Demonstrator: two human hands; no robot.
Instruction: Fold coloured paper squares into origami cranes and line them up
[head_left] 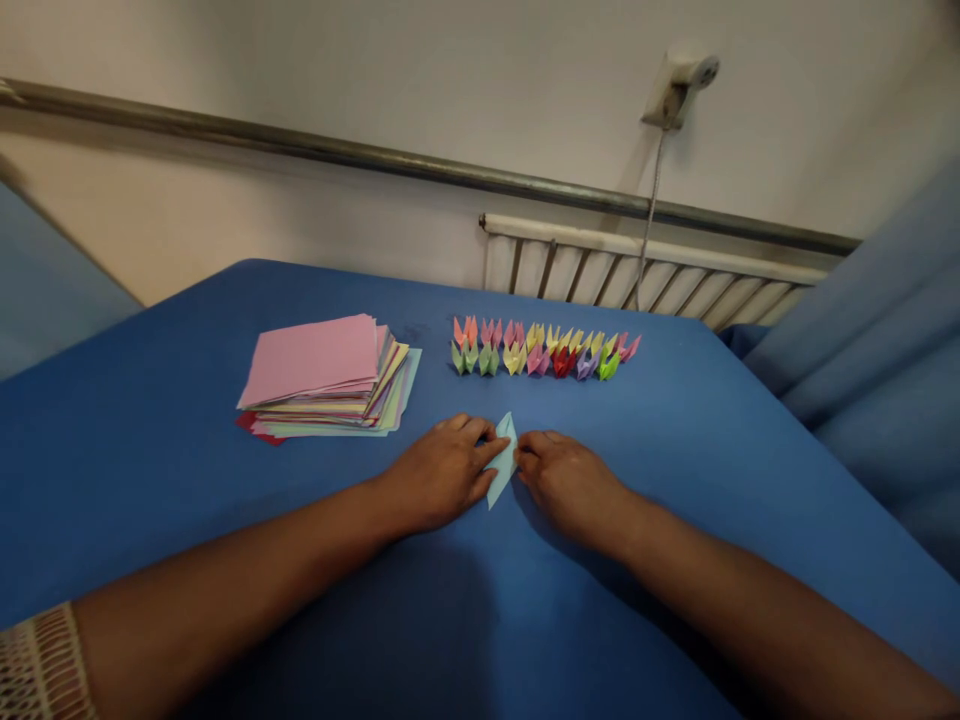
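Observation:
A pale blue folded paper (501, 468), narrow and pointed at both ends, lies between my hands on the blue table (315, 620). My left hand (446, 472) pinches it along its left edge, thumb and fingers closed on it. From the other side, my right hand (566, 482) grips its right edge with curled fingers; the fingertips are partly hidden. Beyond the hands stand two rows of small folded paper cranes (538, 360) in several colours. Left of them sits a stack of coloured paper sheets (315, 360), pink on top.
A metal rail (360, 155) runs along the wall behind the table, with a white radiator (585, 265) under it. A cable hangs from a wall socket (671, 95). Blue curtain fabric (885, 400) hangs at the right edge.

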